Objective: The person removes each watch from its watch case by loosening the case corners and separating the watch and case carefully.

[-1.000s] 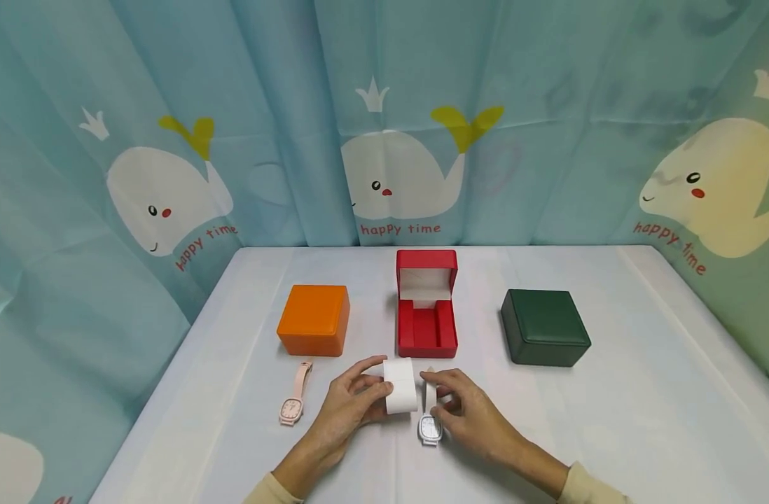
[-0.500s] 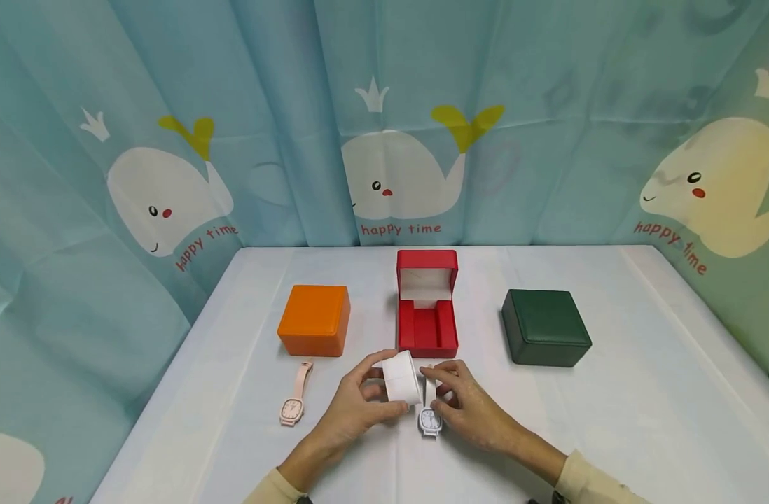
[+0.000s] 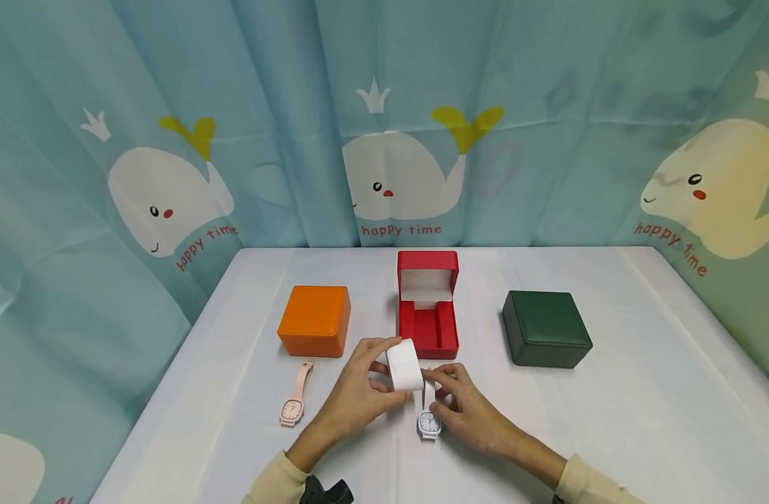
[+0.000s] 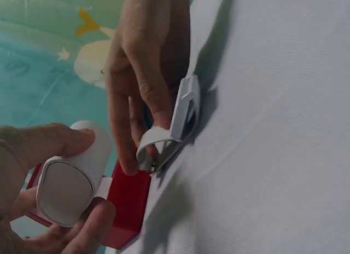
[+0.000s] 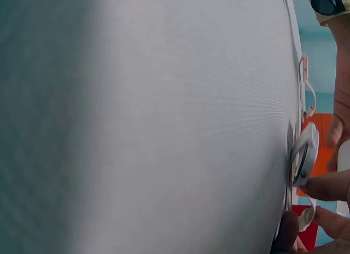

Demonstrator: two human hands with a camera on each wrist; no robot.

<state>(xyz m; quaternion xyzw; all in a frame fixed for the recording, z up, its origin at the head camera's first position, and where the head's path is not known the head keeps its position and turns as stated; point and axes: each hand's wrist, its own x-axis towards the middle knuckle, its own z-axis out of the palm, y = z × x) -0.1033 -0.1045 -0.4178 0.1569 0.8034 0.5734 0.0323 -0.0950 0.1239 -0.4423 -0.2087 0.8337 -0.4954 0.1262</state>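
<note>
My left hand (image 3: 359, 395) grips a white watch cushion (image 3: 404, 365) between thumb and fingers, raised over the table near the red box. One flat, rounded end of it faces the left wrist view. My right hand (image 3: 473, 413) pinches a white wristwatch (image 3: 428, 424) by its case and strap. In the left wrist view the strap (image 4: 155, 136) arches up in a loop beside the thumb and the case lies tilted close over the cloth. The red watch box (image 3: 449, 344) stands behind both hands, lid up, with a red recess inside.
A closed orange box (image 3: 313, 315) stands to the left and a closed dark green box (image 3: 546, 325) to the right. A pink wristwatch (image 3: 292, 411) lies in front of the orange one. A blue whale-print curtain (image 3: 283, 182) hangs behind the white table.
My left hand has raised the cushion, moved it slightly away and turned it. The right hand stays in place on the white wristwatch, which has shifted only slightly.
</note>
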